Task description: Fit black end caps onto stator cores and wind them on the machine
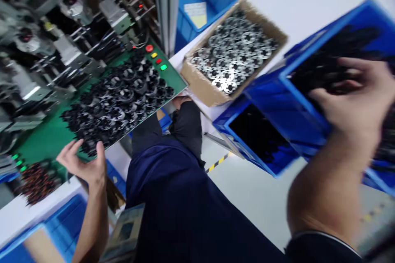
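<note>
Our left hand point(84, 166) is spread beside the pile of black parts point(120, 102); our right hand point(358, 98) curls into 1 blue bin point(304, 109), whether pinching anything we cannot tell.

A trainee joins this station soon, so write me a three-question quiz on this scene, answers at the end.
1. Open question: what fills the cardboard box?
2. True or false: the right hand reaches into a blue bin that holds black parts.
3. Fill in the blank: of the two hands, the ____ one is nearer the heap of reddish-brown parts.

Key
1. Silvery ring-shaped parts.
2. True. Whether the fingers have closed on a part is not clear.
3. Left. The left hand is open, thumb apart from the fingers, beside the pile of black pieces on the green worktop.
</note>
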The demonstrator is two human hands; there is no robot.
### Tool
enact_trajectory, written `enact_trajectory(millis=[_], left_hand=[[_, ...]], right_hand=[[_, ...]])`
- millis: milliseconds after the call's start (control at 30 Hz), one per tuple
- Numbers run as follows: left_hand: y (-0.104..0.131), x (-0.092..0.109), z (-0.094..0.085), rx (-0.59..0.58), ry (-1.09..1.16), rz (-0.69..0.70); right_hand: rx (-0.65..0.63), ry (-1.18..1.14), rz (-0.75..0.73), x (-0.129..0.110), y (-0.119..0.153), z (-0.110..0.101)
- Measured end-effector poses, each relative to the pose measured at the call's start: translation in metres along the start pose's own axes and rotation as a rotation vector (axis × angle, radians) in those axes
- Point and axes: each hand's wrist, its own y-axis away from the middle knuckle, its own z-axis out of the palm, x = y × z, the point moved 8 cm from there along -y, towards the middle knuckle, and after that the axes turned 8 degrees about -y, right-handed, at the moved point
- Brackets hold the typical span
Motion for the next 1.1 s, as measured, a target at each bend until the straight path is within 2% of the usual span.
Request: enact_trajectory(millis=[33,67,133,167,200,267,333,400,467,533,567,633,733,867,967,1033,1100], left_hand=[[-0.008,0.026,0.006,0.015,0.036,0.037],[-0.018,0.056,0.013,0.028,0.096,0.076],[-0.038,0.131,0.035,0.017,0.291,0.173],[-0.048,0.174,0.05,-0.018,0.403,0.25],[-0.056,0.221,0.07,-0.108,0.496,0.341],[-0.066,0.313,0.12,-0.341,0.592,0.543],[-0.064,0.392,0.177,-0.555,0.586,0.751],[-0.058,0.447,0.239,-0.724,0.401,0.887],[-0.051,0.479,0.296,-0.88,0.174,0.942],[-0.047,0.498,0.33,-0.96,0.082,0.948],[-0.046,0.504,0.34,-0.985,0.069,0.944],[-0.047,0.511,0.348,-1.016,0.076,0.924],[-0.052,0.509,0.342,-1.051,0.142,0.853],[-0.065,0.495,0.313,-1.055,0.363,0.721],[-0.067,0.473,0.277,-1.043,0.568,0.596],[-0.057,0.449,0.248,-1.157,0.83,0.381],[-0.036,0.419,0.217,-1.346,1.196,0.033]], right_hand=[[0.023,0.01,0.012,0.012,-0.007,-0.023],[0.029,0.002,0.006,0.019,-0.011,-0.036],[0.039,-0.042,-0.048,0.023,-0.014,-0.042],[0.044,-0.057,-0.082,0.021,-0.014,-0.039],[0.049,-0.061,-0.11,0.019,-0.013,-0.036],[0.017,-0.053,-0.159,0.011,-0.011,-0.028],[-0.04,-0.061,-0.181,0.006,-0.009,-0.023],[-0.064,-0.073,-0.173,0.004,-0.008,-0.025],[-0.06,-0.057,-0.145,0.007,-0.008,-0.028],[-0.043,-0.03,-0.11,0.012,-0.009,-0.029],[-0.026,-0.029,-0.098,0.014,-0.01,-0.03],[0.011,-0.052,-0.105,0.016,-0.011,-0.03],[0.053,-0.052,-0.161,0.012,-0.013,-0.029],[0.175,0.017,-0.194,0.009,-0.014,-0.036],[0.3,0.005,-0.193,0.01,-0.014,-0.049],[0.369,-0.04,-0.198,0.002,-0.006,-0.057],[0.247,-0.168,-0.23,-0.02,0.009,-0.048]])
